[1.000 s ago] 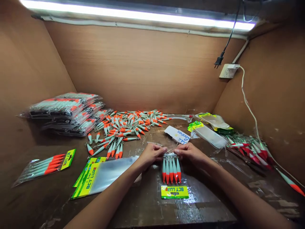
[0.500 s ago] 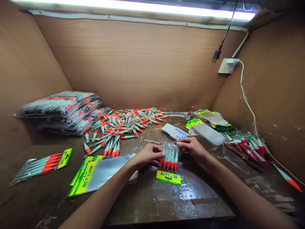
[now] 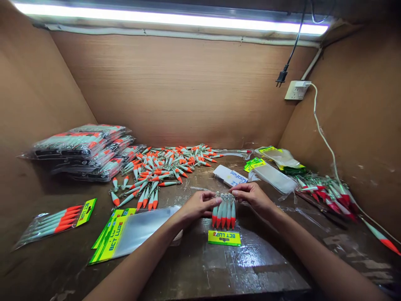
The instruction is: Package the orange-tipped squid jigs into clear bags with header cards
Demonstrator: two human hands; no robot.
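Between my hands lies a clear plastic packet of fishing lures point(image 3: 223, 213), several pale lures with orange tips side by side, hooks pointing away from me. Its yellow-green header card point(image 3: 224, 238) reads BCT LURE upside down and lies toward me. My left hand point(image 3: 200, 205) is closed on the packet's left edge, thumb over the lures near the hooks. With thumb and finger, my right hand point(image 3: 253, 197) pinches the packet's far right corner beside the hooks. Part of the packet's left side is hidden by my left hand.
Loose orange-tipped lures point(image 3: 166, 167) are heaped at the back. Stacked packs point(image 3: 78, 150) stand back left; a filled packet point(image 3: 56, 219) lies front left. Flat bags point(image 3: 140, 230) sit beside my left forearm. Red-tipped lures point(image 3: 328, 192) and more bags point(image 3: 275, 175) lie right.
The view has tilted up slightly. My left thumb has moved right over the lures, and the lures sit more evenly side by side. My right hand stays at the far corner.
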